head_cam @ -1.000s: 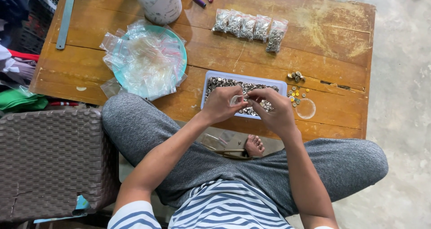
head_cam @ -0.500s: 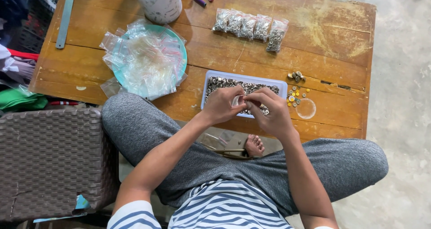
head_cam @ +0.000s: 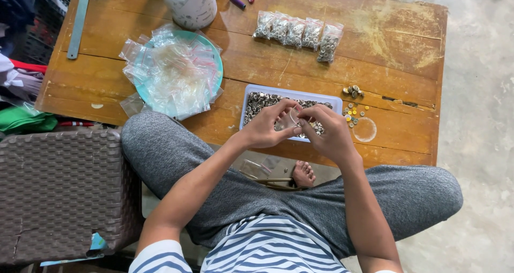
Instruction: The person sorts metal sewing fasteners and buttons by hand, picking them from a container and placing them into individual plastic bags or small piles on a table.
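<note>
Both hands stayed almost where they were. Left hand (head_cam: 267, 128) and right hand (head_cam: 327, 134) together pinch a small clear bag (head_cam: 292, 119) over the tray of metal buttons (head_cam: 257, 99), near the table's (head_cam: 396, 43) front edge.

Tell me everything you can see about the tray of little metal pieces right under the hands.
The tray is a shallow, pale rectangular container, plastic by its look, lying flat near the front edge of the wooden table. It holds a heap of small round silvery metal pieces. The left hand and right hand hover over its middle, pinching a small clear bag between them and hiding part of the contents. Loose pieces lie just right of it.
</note>
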